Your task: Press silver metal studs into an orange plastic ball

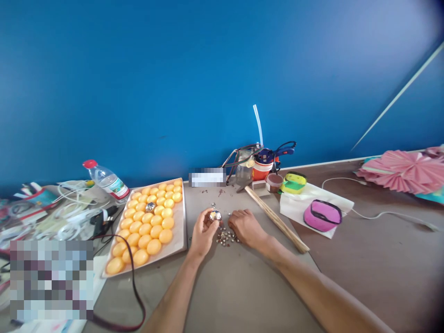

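My left hand [204, 233] holds a ball [215, 216] partly covered in shiny silvery pieces, with a patch of orange showing. The fingers wrap round it just above the table. Beside a small pile of shiny metallic pieces [226, 237] rests my right hand [247, 227], fingers curled down and closed at the tabletop. What its fingertips hold, if anything, is hidden. To the left lies a white tray [179, 231] with rows of orange balls [145, 229]. Among them sits one silver-covered ball [150, 207].
Wooden sticks [277, 219] lie right of my right hand. Behind stand a glass jar [244, 173], a red cup [262, 169] with tools, and a small brown tub [274, 181]. A yellow-green item [293, 182] and purple item [322, 216] lie rightward. A bottle [113, 185] and tangled cables [74, 208] crowd the left.
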